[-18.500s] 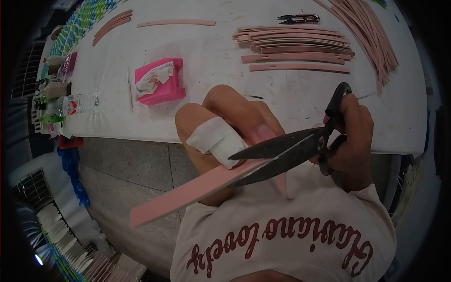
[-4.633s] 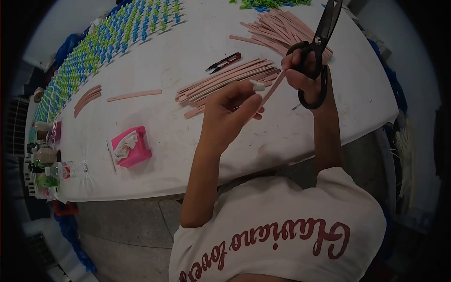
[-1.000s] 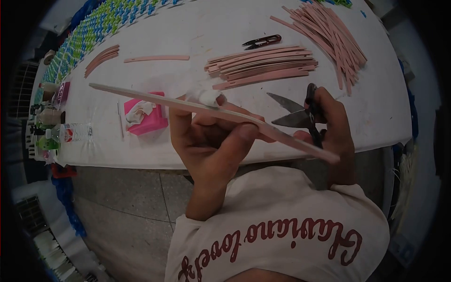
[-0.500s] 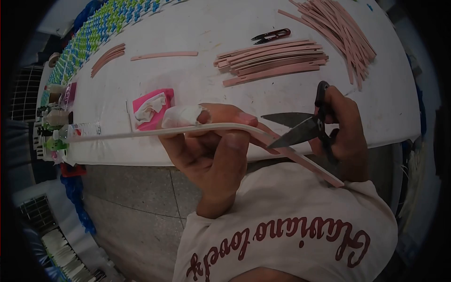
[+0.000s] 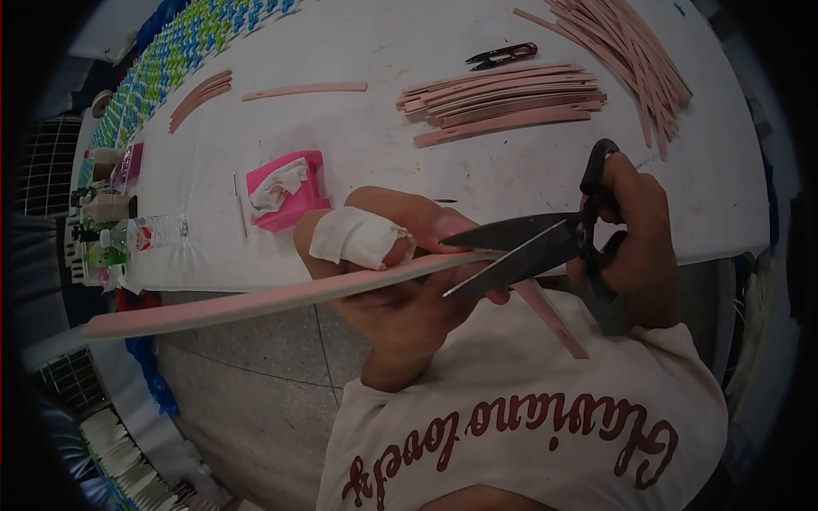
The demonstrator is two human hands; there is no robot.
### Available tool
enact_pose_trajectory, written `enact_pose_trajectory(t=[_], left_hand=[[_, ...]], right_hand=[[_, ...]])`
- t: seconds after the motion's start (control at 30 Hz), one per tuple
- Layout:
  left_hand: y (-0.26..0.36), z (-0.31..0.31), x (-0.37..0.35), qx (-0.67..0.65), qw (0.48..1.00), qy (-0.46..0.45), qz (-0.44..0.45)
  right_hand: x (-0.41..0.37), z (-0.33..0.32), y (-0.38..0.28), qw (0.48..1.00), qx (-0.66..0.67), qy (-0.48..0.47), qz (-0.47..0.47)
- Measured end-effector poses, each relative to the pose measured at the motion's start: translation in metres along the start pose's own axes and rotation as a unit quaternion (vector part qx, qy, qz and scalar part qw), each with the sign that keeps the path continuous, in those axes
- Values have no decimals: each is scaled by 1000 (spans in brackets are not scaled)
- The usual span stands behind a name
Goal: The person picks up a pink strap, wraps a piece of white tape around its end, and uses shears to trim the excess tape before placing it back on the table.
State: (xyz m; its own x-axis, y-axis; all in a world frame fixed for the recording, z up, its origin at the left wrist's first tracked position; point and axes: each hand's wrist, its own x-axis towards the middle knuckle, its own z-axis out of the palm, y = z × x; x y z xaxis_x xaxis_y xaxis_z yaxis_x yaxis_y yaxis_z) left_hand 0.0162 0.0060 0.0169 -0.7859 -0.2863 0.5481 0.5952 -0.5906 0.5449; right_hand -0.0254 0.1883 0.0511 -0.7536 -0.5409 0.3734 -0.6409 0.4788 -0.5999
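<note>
A long, narrow pink strip (image 5: 230,307) with a pale edge is pinched in my left hand (image 5: 396,319). It reaches out to the left past the table's front edge, and its other end hangs down to the right, in front of my shirt. White wrapping (image 5: 354,238) covers one finger of this hand. My right hand (image 5: 643,234) grips black-handled scissors (image 5: 532,243) with the blades parted. Those blades lie across the strip, right at my left fingertips.
Stacked pink strips (image 5: 503,102) lie on the white table (image 5: 341,162), below small thread snips (image 5: 503,56). A loose heap of strips (image 5: 630,64) is at back right. A pink box with tissue (image 5: 298,204) stands behind my left hand, bottles (image 5: 158,232) at the left edge.
The scissor blades have come over the strip by my left fingertips. The strip's left end has swung down and toward me, showing its pink face. My left hand has turned and shifted right.
</note>
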Motion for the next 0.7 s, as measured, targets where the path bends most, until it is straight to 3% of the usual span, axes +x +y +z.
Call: enact_pose_trajectory(t=[0.07, 0.13, 0.27, 0.37, 0.43, 0.7], left_hand=[[2, 1, 0, -7, 999, 36, -9], [4, -6, -1, 3, 999, -3, -50], [2, 2, 0, 16, 999, 14, -33], [0, -1, 0, -46, 997, 55, -20], [2, -22, -6, -31, 994, -60, -85], [4, -18, -15, -62, 992, -11, -108]], right_hand=[[0, 0, 0, 1000, -13, 0, -6], [-1, 1, 0, 1000, -5, 3, -3], [-2, 2, 1, 1000, -1, 8, -10], [-1, 2, -1, 1000, -18, 13, -20], [-2, 1, 0, 999, -27, 20, -28], [-4, 1, -2, 997, -65, 33, -41]])
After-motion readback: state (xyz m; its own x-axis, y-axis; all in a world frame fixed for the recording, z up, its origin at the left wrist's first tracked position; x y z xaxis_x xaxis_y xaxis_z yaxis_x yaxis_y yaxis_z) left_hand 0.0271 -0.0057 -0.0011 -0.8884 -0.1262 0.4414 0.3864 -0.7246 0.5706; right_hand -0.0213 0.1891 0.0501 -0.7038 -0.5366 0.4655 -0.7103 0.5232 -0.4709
